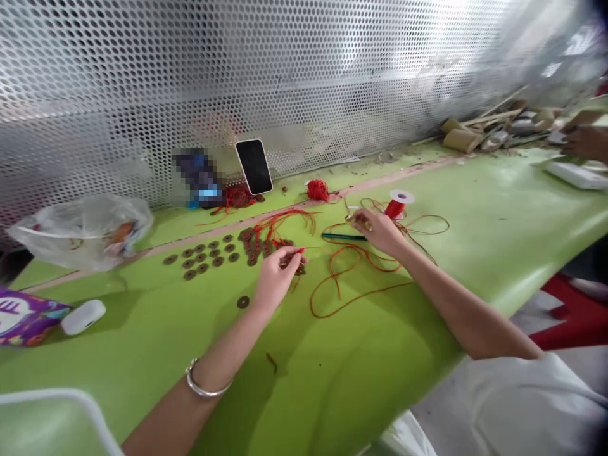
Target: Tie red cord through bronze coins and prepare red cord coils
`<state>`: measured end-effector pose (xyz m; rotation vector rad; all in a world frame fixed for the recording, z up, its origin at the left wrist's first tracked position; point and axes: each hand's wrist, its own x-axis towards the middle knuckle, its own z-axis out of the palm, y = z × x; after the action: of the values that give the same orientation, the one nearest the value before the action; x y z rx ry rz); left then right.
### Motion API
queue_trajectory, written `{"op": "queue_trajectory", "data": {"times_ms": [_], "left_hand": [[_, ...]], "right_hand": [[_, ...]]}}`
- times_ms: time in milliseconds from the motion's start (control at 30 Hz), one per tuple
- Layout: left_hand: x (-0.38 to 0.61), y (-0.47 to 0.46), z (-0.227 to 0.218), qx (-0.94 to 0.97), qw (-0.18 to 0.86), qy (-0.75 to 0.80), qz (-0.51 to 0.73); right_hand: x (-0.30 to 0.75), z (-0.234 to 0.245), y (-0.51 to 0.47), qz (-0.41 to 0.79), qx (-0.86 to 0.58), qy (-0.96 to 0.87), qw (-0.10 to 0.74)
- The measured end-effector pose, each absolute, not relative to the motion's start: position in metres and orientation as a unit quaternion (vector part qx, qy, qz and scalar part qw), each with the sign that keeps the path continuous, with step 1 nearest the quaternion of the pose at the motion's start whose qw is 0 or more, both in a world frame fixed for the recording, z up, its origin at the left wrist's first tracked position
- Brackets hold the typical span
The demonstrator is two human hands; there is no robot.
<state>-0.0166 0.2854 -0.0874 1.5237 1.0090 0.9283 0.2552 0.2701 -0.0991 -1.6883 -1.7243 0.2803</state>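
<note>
My left hand [276,275] is closed in a pinch on a red cord [311,247], whose short end sticks out to the right of the fingertips. Under and behind it lie round, dark coins with centre holes [251,244], some threaded with red cords [285,221]. My right hand [377,229] is closed around a small brass-coloured thing [350,218], mostly hidden by the fingers. Just beneath that hand is a dark green stick-like tool [342,237]. Loose loops of red cord [327,315] spread over the green table between and below the hands.
A red cord spool [401,197] and a red cord ball [317,189] stand behind. A phone [254,167] leans against the perforated metal panel [304,82]. Leftward are loose coins [202,258], a plastic bag [85,231] and a white case [83,317]. Another person's hand [586,142] shows far right.
</note>
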Motion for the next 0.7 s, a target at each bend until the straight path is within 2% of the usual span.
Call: {"op": "queue_trajectory", "data": {"times_ms": [100, 167, 233, 300, 433, 700], "left_hand": [[-0.009, 0.295, -0.088, 0.613, 0.541, 0.412, 0.402], [-0.006, 0.3, -0.088, 0.6, 0.557, 0.404, 0.408], [-0.005, 0.303, -0.088, 0.591, 0.569, 0.398, 0.409], [-0.007, 0.303, -0.088, 0.589, 0.577, 0.395, 0.404], [-0.016, 0.301, -0.084, 0.595, 0.58, 0.393, 0.394], [-0.016, 0.291, -0.075, 0.669, 0.55, 0.356, 0.351]], "right_hand": [[0.23, -0.091, 0.254, 0.164, -0.616, -0.64, 0.429], [0.201, -0.087, 0.239, 0.375, -0.52, -0.536, 0.55], [0.169, -0.084, 0.227, 0.531, -0.46, -0.434, 0.564], [0.141, -0.082, 0.221, 0.603, -0.431, -0.375, 0.557], [0.114, -0.082, 0.229, 0.573, -0.469, -0.335, 0.583], [0.125, -0.09, 0.241, 0.507, -0.528, -0.349, 0.585]]}}
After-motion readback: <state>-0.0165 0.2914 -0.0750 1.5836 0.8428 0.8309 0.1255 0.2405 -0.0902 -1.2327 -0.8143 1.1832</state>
